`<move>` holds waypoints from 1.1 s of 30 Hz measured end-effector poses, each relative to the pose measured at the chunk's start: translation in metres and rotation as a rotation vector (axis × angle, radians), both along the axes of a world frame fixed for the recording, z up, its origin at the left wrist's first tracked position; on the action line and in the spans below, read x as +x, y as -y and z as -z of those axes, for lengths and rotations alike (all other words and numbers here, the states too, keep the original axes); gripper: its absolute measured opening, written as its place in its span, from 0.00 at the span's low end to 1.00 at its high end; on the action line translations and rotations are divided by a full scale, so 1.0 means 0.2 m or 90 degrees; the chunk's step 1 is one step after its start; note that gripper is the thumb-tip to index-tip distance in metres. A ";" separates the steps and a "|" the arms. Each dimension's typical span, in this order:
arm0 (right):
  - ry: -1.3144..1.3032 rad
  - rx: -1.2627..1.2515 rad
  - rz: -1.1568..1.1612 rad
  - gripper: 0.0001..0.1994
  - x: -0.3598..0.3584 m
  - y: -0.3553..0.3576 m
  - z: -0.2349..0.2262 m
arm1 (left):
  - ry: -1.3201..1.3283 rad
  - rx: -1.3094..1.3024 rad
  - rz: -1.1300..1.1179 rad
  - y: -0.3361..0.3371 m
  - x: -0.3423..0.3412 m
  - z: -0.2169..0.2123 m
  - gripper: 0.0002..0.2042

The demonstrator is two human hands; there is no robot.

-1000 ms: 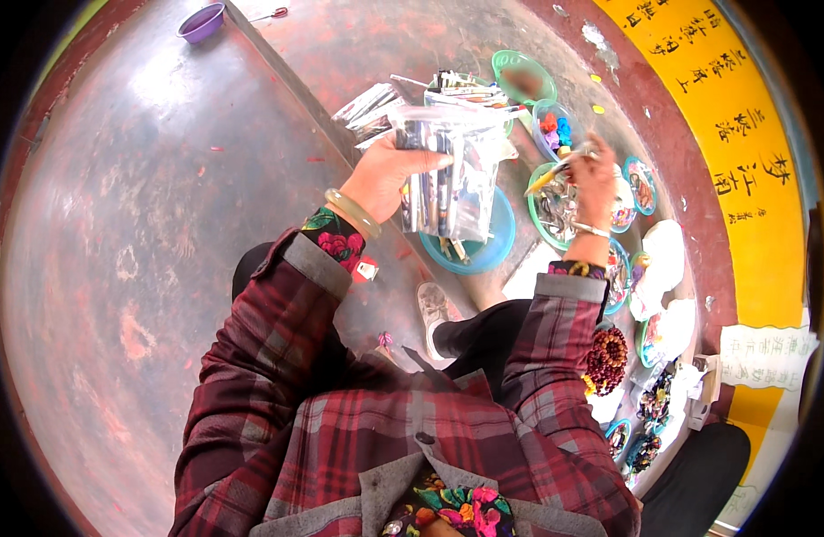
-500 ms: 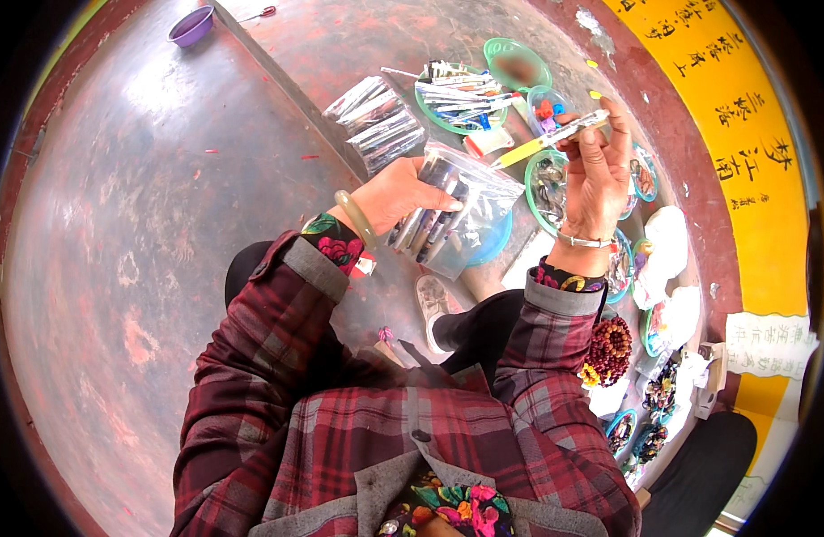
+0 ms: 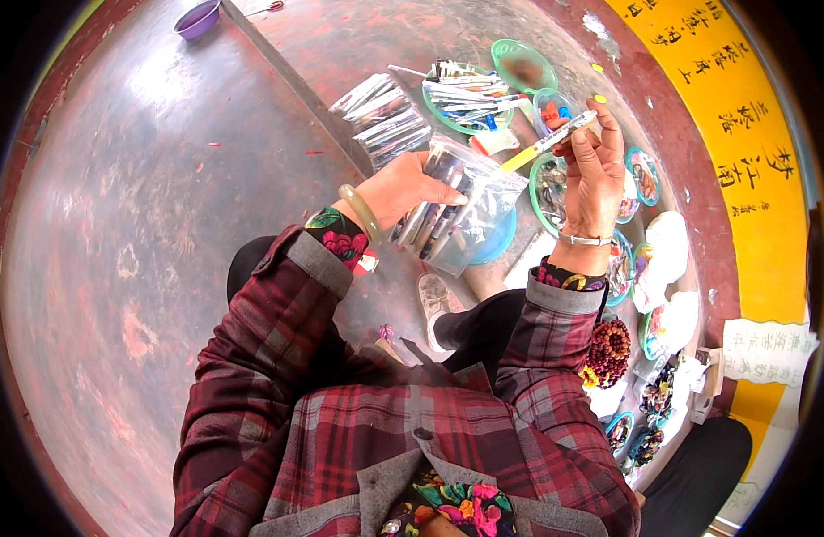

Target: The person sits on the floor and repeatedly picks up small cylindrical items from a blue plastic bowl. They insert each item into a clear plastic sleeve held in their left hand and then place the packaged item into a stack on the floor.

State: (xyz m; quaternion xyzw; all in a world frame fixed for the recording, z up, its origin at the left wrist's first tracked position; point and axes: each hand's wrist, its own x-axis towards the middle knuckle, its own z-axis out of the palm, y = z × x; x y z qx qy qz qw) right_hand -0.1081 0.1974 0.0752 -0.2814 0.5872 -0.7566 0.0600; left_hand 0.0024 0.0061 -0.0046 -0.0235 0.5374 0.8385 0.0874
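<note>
1. Here's the right hand (image 3: 596, 183), up on the right with its palm showing, thumb and fingers pinching a slim yellow-and-white pen (image 3: 548, 143), its yellow end slanting down toward the left.
2. Over to the left hand (image 3: 403, 191): thumb on the front, it's gripping a clear plastic bag (image 3: 485, 204) with a bunch of dark and pale pens (image 3: 433, 220) inside.
3. The yellow end sits right at the bag's upper edge; from where I stand, I can't tell whether they touch.
4. Behind and below the bag, a round light-blue bowl (image 3: 499, 240) peeks out, partly covered.
5. Just beyond the hands, on the grey, red-stained floor (image 3: 161, 224), lies a flat spread of white-and-dark pens (image 3: 381, 121), and beside it a round green basket (image 3: 432, 112) heaped with more.
6. Farther up, there's a green oval basin (image 3: 546, 63) with something reddish-brown in it, too blurred to name.
7. Down on the right, a coiled string of dark-red beads (image 3: 611, 347).
8. And way off at the upper left, a purple plastic basin (image 3: 195, 27).
</note>
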 end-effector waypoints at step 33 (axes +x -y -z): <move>-0.020 0.304 0.007 0.04 0.04 0.12 0.14 | -0.002 0.122 -0.047 -0.01 0.00 -0.03 0.16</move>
